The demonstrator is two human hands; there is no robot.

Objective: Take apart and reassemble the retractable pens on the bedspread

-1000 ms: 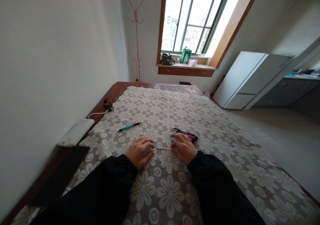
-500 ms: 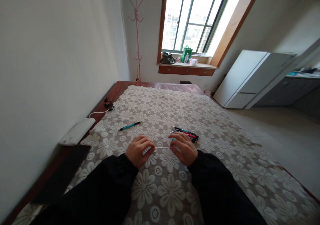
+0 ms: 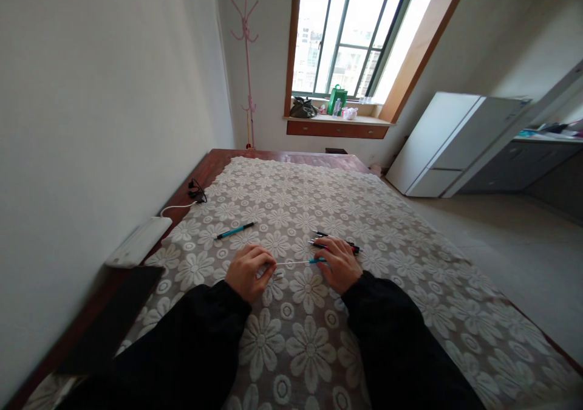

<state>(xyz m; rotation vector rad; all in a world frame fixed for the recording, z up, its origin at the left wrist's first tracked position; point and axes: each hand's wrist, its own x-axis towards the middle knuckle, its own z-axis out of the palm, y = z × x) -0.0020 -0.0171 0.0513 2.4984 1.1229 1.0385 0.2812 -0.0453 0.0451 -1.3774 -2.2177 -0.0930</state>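
Observation:
My left hand (image 3: 249, 273) is closed, thumb and forefinger pinching one end of a thin white strand (image 3: 292, 263). The strand runs nearly straight across to my right hand (image 3: 337, 265). That hand is closed around a teal pen (image 3: 316, 260), whose end pokes out at the left between thumb and fingers. Whether the strand is fastened to this pen I cannot tell. Just beyond my right knuckles lie several dark and red pens (image 3: 324, 236), partly hidden by the fingers. Another teal pen (image 3: 235, 231) with a black end lies alone, beyond my left hand.
A floral lace cloth (image 3: 282, 200) covers the table. Along the wall at left are a white power strip (image 3: 139, 243), a black cable (image 3: 195, 191) and a dark flat panel (image 3: 113, 313). Farther off stand a pink coat rack (image 3: 248, 64) and a white fridge (image 3: 449, 143).
My right hand has shifted slightly, and the teal pen's end now shows clearly at its fingertips. The white strand looks longer between the hands. My left hand has moved a little left.

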